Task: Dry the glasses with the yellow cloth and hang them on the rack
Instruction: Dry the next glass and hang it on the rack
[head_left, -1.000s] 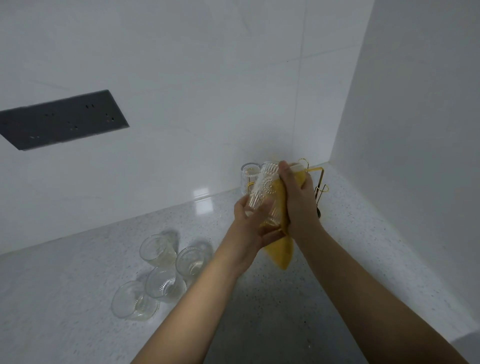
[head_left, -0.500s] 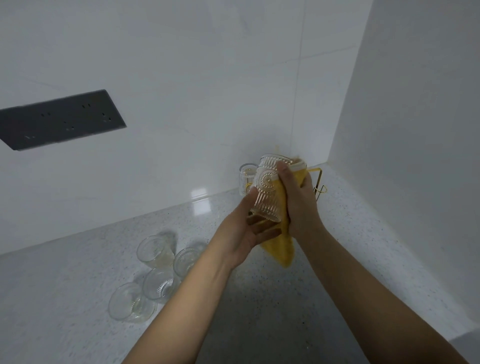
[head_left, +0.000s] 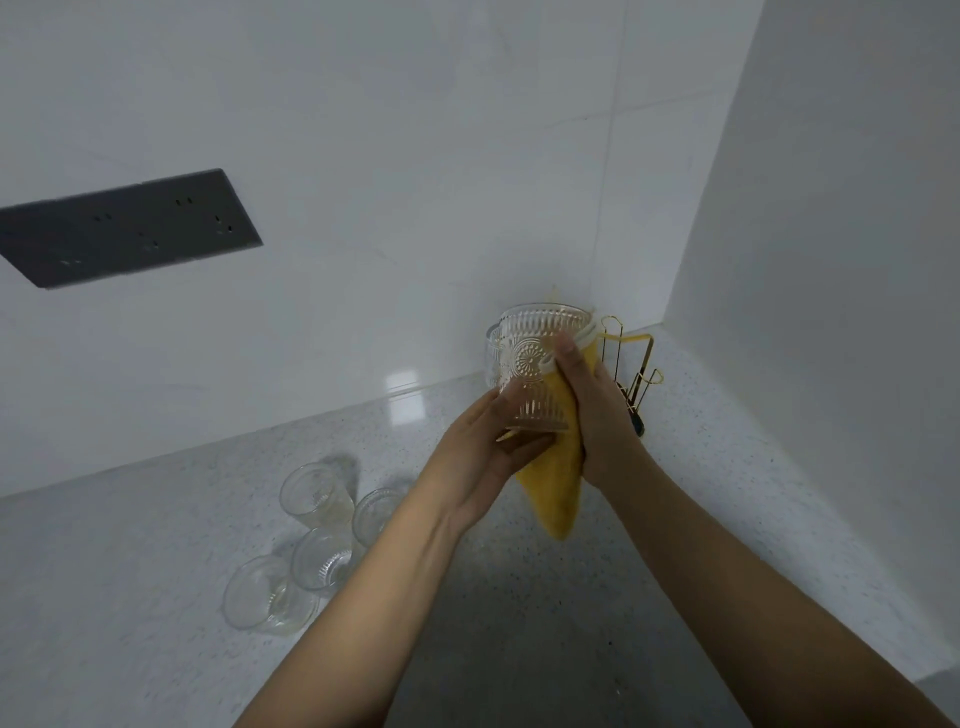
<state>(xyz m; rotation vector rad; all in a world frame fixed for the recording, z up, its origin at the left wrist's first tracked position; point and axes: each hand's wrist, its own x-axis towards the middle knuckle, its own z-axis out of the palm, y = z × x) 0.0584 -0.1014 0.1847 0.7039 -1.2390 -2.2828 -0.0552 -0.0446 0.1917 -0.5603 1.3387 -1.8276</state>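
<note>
A speckled grey surface (head_left: 519, 623) is seen running into a corner of white walls, with a dark socket panel (head_left: 124, 228) set in the wall at about ten o'clock. Four glasses (head_left: 317, 493) are clustered on the surface at about eight o'clock. A gold wire rack (head_left: 636, 374) is stood in the corner at about two o'clock, with another glass (head_left: 491, 345) partly seen just beside it, behind the held one. A ribbed glass (head_left: 535, 369) is held up near the centre, in front of the rack. The yellow cloth (head_left: 556, 493) is pressed against its right side by the right hand (head_left: 597, 415), whose fingers are curled round cloth and glass, while the cloth's tail hangs down towards six o'clock. The glass's base is cupped by the left hand (head_left: 483, 467), fingers curled beneath it
</note>
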